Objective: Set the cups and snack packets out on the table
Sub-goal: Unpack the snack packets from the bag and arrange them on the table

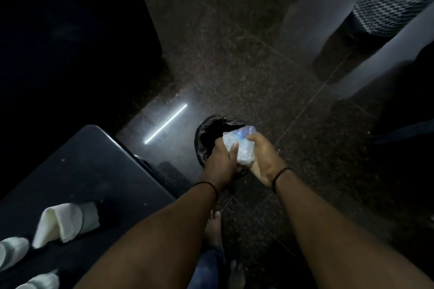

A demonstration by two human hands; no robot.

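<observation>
Both my hands are on a clear plastic packet (239, 145), held over the black bag (211, 134) on the dark floor (234, 65). My left hand (220, 162) has its thumb curled against the packet's left side, my right hand (263, 159) is wrapped round its right side. Cups (65, 220) lie tipped over on the dark table (94, 162) at lower left, well apart from the packet

Dim indoor room: polished granite floor (234, 65), dark table (94, 171).
</observation>
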